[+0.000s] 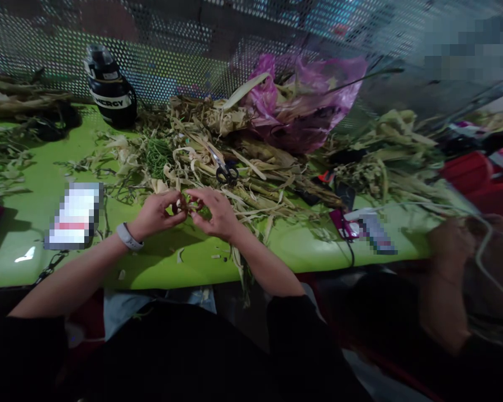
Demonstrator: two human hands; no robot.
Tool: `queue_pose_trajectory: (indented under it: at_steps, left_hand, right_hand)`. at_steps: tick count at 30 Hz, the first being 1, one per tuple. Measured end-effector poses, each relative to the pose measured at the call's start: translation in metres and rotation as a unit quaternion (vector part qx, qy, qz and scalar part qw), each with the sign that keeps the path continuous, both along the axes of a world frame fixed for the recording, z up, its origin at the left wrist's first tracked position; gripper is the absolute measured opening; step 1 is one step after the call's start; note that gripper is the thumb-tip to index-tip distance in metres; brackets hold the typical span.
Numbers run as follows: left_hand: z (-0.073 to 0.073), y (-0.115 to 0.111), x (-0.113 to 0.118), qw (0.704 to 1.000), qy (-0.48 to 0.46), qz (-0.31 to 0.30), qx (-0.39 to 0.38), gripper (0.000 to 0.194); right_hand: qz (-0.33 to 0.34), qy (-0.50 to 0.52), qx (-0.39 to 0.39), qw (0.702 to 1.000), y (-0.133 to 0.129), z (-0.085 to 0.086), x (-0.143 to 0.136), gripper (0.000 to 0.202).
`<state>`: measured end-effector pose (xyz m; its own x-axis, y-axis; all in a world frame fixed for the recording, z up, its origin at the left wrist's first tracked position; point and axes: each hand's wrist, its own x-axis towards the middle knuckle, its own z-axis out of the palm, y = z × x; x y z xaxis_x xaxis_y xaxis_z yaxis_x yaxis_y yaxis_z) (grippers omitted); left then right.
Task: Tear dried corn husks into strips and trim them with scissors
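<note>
Our green counter (pixel 293 248) bears heaped dry leaves (pixel 251 151); mesh (pixel 167 61) stands at twelve o'clock, a pink bag (pixel 305 106) at one, a bottle (pixel 114 103) at ten. Mid-counter, our left hand (pixel 161 213) and right hand (pixel 216 215) pinch a small stalk (pixel 185 207), partly hidden by fingers. The nine o'clock phone (pixel 76 216) is pixelated; another person's arm (pixel 448 290) at four is dim.

black bottle (pixel 116 111) w/ white label (pixel 111 102), partly cut off, reads "nergy".
</note>
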<state>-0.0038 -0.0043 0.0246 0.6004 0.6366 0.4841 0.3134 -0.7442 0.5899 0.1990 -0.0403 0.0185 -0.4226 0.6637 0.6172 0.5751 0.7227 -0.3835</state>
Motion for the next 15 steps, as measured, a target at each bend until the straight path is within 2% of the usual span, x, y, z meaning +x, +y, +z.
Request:
queue_pose_trajectory:
  at_steps: [3, 5, 10, 15]
  left_hand:
    - [-0.0041, 0.0025, -0.0016, 0.998, 0.053, 0.015, 0.034, 0.005]
    - [-0.0061, 0.0032, -0.0021, 0.995, 0.079, 0.027, 0.058, 0.005]
    - [-0.0055, 0.0017, -0.0019, 0.985, 0.133, 0.022, 0.111, 0.007]
    - [-0.0055, 0.0012, -0.0021, 0.987, 0.123, 0.025, 0.105, 0.006]
  right_hand:
    - [-0.031, -0.136, 0.062, 0.988, 0.0006, -0.0005, 0.0023, 0.031]
    - [-0.047, -0.186, 0.076, 0.978, 0.0000, -0.0011, 0.0016, 0.029]
    - [-0.059, -0.249, 0.103, 0.961, -0.0021, -0.0011, -0.0018, 0.023]
    - [-0.079, -0.236, 0.156, 0.956, -0.0033, -0.0002, -0.0027, 0.025]
